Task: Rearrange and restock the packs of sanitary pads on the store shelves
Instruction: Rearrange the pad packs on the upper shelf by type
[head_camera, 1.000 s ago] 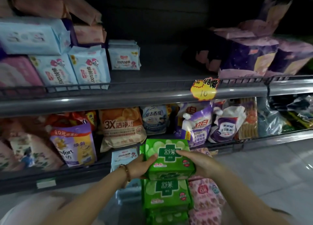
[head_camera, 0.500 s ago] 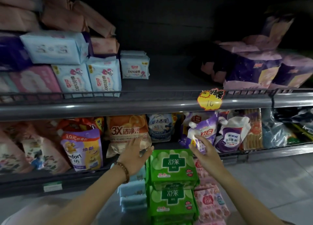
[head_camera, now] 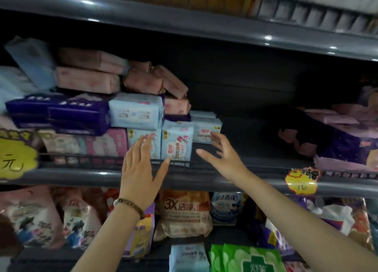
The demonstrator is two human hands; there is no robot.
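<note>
On middle shelf point(head_camera: 225, 178), behind wire front rail point(head_camera: 92, 159): pink packs point(head_camera: 88, 80) and purple pack point(head_camera: 59, 113) piled at left, beside and above light-blue packs point(head_camera: 177, 143) standing upright at row's end; dark-wrapped packs point(head_camera: 345, 147) far right. Green packs point(head_camera: 250, 259) sit low, at frame bottom. Left hand point(head_camera: 141, 169) flat before light-blue packs, fingers straight, holding nothing; contact unclear. Right hand point(head_camera: 223, 156) just beside them, fingers spread wide, empty. Packs likely light, soft, slick in film wrap; best clasped across both broad faces, not by corner.
</note>
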